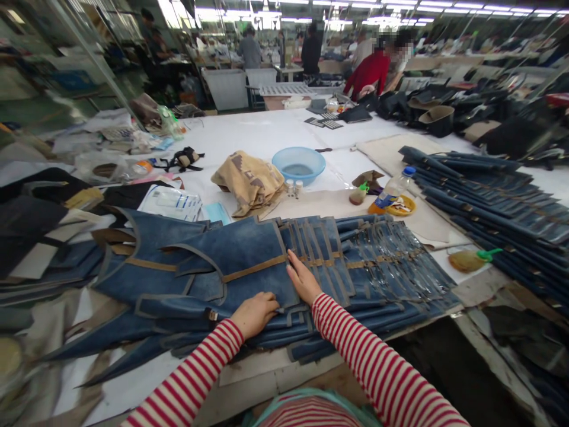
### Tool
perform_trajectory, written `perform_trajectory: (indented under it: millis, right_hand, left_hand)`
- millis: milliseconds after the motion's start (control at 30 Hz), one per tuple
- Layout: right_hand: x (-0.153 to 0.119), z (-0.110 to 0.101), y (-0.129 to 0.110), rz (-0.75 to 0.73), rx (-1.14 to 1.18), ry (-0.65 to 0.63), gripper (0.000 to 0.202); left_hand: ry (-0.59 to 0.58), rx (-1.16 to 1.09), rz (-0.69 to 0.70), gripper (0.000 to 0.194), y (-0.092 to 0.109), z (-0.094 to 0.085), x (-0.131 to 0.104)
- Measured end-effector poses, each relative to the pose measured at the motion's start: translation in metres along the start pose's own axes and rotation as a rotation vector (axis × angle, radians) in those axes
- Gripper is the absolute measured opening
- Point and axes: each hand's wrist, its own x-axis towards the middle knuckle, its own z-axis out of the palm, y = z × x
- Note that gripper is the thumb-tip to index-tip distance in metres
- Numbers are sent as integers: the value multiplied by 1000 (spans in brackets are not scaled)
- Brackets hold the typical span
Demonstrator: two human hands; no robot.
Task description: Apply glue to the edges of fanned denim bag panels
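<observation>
My left hand (255, 314) rests at the near edge of a blue apron-like piece (249, 249) with grey binding and a tan strip. Its fingers are bent and seem to grip that edge; the fingertips are partly hidden. My right hand (303, 279) lies on the right end of the same piece, fingers stretched out and nearly flat. Beneath and to the right, more blue pieces (320, 249) overlap in a fanned row, some with shiny clear covering (391, 261). A dark buckle (210, 315) shows left of my left hand.
Beyond the pieces stand a blue basin (299, 165), a crumpled camouflage cloth (249, 181) and a bottle of orange liquid (391, 191). A green-tipped squeeze bottle (471, 260) lies right, near another blue stack (480, 190). Dark materials (31, 219) crowd the left. People work far behind.
</observation>
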Motion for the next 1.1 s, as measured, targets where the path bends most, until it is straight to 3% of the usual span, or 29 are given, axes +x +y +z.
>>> perform_trajectory:
  millis: [200,267,367,467,567,633,733,900,1000,1100]
  right_hand:
    - [-9,17,-8,-93,-399,-47,49]
    - [-10,21,-8,-101,-459,-41,49]
    - [-9,23,-7,-116,-507,-52,50]
    - [-9,22,-6,-123,-533,-60,49]
    - [-9,21,-6,-126,-544,-62,49]
    - [-9,22,-5,-129,-543,-61,49]
    - [-9,23,-4,-131,-539,-59,49]
    - [-9,23,-4,-129,-553,-61,49]
    - [-9,23,-5,-126,-557,-66,49]
    - [-10,23,-4,-129,-553,-69,49]
  left_hand:
    - [-27,-129,-47,26,11,-3,-9]
    - [-43,-169,-113,29,4,-11,-16]
    - [-47,-173,-302,39,-40,-26,-40]
    - [-21,-88,-604,36,-110,-36,-80]
    - [-11,29,-844,42,-167,-31,-123]
    - [16,97,-905,56,-185,-21,-146]
    - [100,208,-875,63,-191,0,-164]
    - [346,368,-803,53,-195,25,-166]
    - [449,310,-883,54,-198,24,-159]
    - [662,235,-948,58,-196,13,-147]
